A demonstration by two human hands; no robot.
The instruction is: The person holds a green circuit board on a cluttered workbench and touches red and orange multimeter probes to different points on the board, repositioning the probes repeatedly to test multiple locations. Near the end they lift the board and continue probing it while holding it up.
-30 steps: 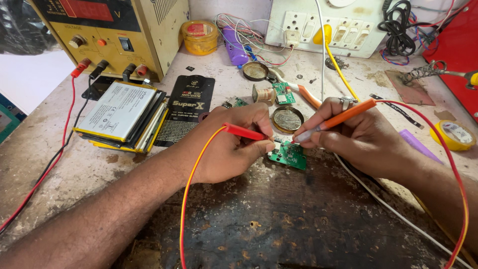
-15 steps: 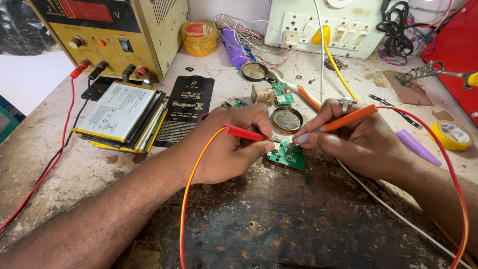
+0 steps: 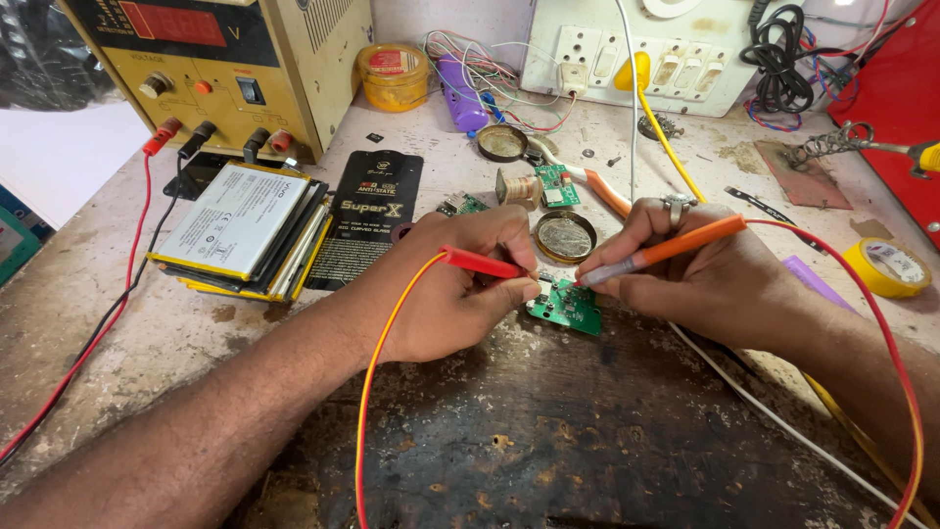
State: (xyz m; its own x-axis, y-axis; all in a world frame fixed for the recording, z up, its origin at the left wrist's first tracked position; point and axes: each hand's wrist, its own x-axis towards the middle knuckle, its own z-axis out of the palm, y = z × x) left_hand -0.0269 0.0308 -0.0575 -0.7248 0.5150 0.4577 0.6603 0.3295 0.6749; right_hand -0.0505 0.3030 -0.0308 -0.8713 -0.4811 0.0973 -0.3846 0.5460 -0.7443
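On the scarred bench, both hands pinch probes onto a green circuit board (image 3: 565, 306).
Left hand (image 3: 450, 294) grips the red probe (image 3: 480, 263), right hand (image 3: 685, 269) the orange probe (image 3: 666, 247); a slipping tip could likely bridge contacts.

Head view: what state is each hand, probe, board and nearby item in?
Left hand: gripping red probe, tip on board.
Right hand: gripping orange probe, tip on board.
Green circuit board: flat on bench.
Battery stack: lying flat.
Yellow tape roll: lying flat.

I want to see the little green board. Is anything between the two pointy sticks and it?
Nothing visible is. The left hand holds the red probe, the right hand the orange probe, and both tips meet the green circuit board directly.
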